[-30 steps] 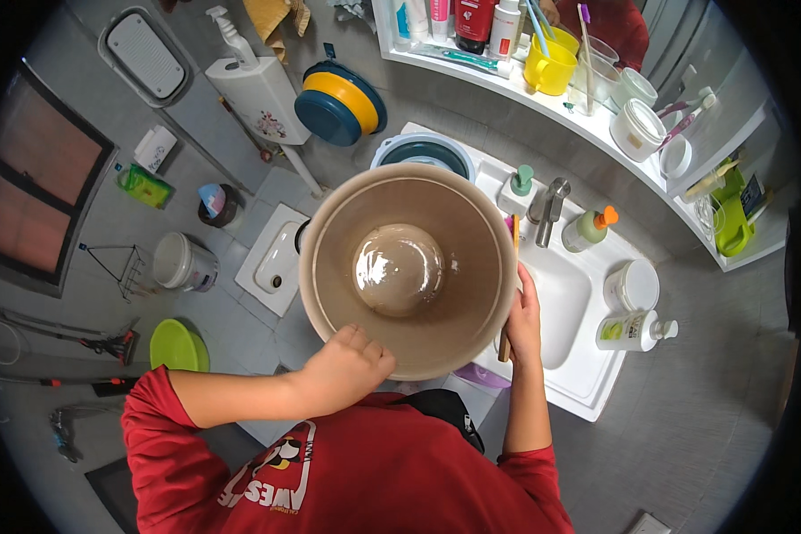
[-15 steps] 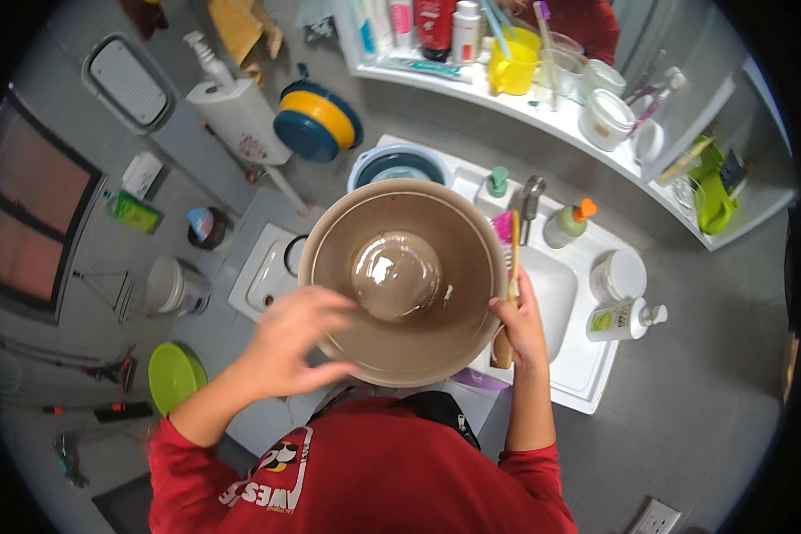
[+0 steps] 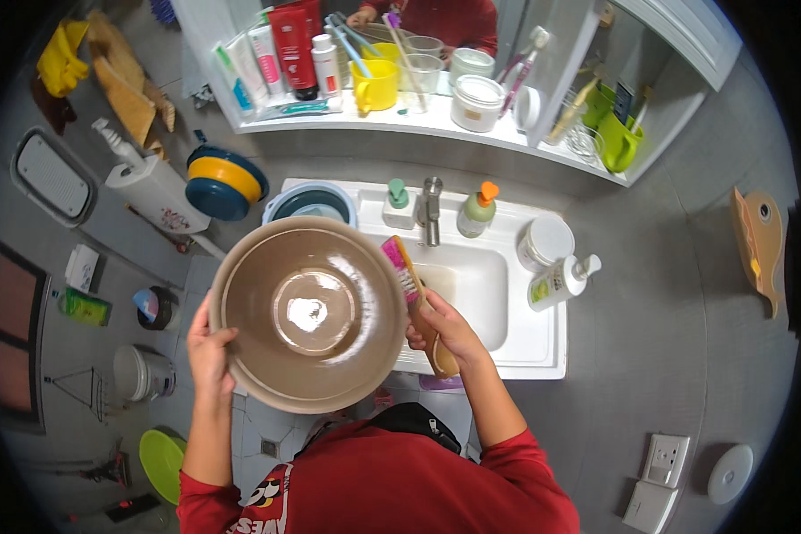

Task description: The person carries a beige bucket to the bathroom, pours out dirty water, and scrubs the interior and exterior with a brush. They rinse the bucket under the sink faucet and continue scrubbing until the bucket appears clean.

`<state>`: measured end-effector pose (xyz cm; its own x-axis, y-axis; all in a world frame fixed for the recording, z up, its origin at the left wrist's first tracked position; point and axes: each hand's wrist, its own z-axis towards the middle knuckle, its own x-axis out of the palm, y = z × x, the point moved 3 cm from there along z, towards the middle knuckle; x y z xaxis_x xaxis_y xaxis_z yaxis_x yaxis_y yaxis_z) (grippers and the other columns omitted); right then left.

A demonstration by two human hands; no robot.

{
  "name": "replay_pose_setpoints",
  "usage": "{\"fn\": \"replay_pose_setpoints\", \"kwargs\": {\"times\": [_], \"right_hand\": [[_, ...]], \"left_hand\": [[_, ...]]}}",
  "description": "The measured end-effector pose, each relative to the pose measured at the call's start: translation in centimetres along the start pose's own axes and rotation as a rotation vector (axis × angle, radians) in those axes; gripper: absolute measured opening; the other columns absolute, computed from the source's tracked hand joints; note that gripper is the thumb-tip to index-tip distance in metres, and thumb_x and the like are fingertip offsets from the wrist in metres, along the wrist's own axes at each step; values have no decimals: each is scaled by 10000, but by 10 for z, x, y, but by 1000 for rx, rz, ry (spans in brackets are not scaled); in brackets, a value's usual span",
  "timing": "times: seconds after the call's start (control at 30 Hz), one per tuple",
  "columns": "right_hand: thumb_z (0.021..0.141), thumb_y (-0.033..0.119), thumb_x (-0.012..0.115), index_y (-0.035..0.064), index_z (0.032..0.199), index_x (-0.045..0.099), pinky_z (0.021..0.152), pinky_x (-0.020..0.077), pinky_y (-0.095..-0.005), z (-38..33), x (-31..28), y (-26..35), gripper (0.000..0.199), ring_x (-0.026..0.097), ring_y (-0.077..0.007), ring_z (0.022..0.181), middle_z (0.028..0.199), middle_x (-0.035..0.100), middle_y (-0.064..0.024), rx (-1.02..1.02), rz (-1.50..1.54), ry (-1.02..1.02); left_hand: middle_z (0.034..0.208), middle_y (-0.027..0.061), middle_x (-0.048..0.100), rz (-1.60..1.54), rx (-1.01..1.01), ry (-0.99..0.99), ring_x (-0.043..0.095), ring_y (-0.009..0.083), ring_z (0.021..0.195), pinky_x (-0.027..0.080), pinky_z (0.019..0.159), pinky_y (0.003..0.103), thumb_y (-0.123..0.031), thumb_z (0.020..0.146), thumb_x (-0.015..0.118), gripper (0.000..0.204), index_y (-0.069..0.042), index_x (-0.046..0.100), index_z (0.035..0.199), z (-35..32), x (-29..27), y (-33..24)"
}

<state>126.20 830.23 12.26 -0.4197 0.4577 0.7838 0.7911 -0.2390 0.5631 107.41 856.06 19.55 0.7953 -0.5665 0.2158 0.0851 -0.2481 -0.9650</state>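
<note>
A large brown basin (image 3: 254,343), wet and shiny inside, is held tilted in front of me. My left hand (image 3: 209,356) is closed on its left rim, with the thumb on the inner side and the fingers outside. At the basin's right side my right hand (image 3: 447,329) grips a wooden scrub brush (image 3: 408,272) with pink and white bristles. The brush head points up and away from me, beside the basin rim. Some right fingertips are close to the basin wall; whether they also support it I cannot tell.
Behind the basin lies a white sink (image 3: 472,311) with a tap (image 3: 431,209). Around it stand a soap dispenser (image 3: 400,209), an orange-topped bottle (image 3: 478,212), a pump bottle (image 3: 561,283), a white tub (image 3: 546,242) and a blue-rimmed basin (image 3: 280,205). A shelf (image 3: 329,118) with toiletries overhangs.
My left hand has come from in front of the basin to grip its left rim. The view has shifted right, and the basin now sits further left of the sink.
</note>
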Motion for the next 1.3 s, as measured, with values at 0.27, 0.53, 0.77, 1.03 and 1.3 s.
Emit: {"fn": "replay_pose_setpoints", "kwargs": {"times": [0.27,0.53,0.77,1.03,1.3], "right_hand": [[790,171,555,50,1118,501,590,452,-256,26,-164,-62,354,566,-156,678,732,581,-101,35,-1631,-415],[756,193,598,69,956,640,547,444,-279,-25,-211,-39,239,537,-132,584,658,605,-92,-193,-1045,-753],[685,235,667,71,1165,468,691,477,-387,-116,-265,24,545,612,-308,784,849,622,-192,-96,-1458,-1194],[672,196,638,74,1127,449,733,463,-452,-119,-282,30,507,534,-377,895,948,539,-195,33,-1677,-1356],[776,216,549,-17,621,599,512,426,-289,-102,-151,107,284,565,-196,501,543,590,-82,-525,-1274,-1014]], "left_hand": [[1199,139,500,179,139,-3,502,216,1088,394,914,289,152,570,346,678,22,443,1228,9,-13,-34],[1165,141,518,223,142,-22,527,212,1039,409,883,281,129,567,354,679,29,433,1234,10,-15,-48],[1163,134,520,228,117,-13,531,218,1036,421,877,288,122,563,357,683,13,443,1231,17,-24,-41],[1161,136,521,221,105,0,529,220,1039,420,878,286,128,560,345,688,9,442,1231,16,-19,-41],[1154,131,528,228,130,33,525,212,1045,400,896,289,130,551,340,685,15,461,1216,18,-21,-39]]}}
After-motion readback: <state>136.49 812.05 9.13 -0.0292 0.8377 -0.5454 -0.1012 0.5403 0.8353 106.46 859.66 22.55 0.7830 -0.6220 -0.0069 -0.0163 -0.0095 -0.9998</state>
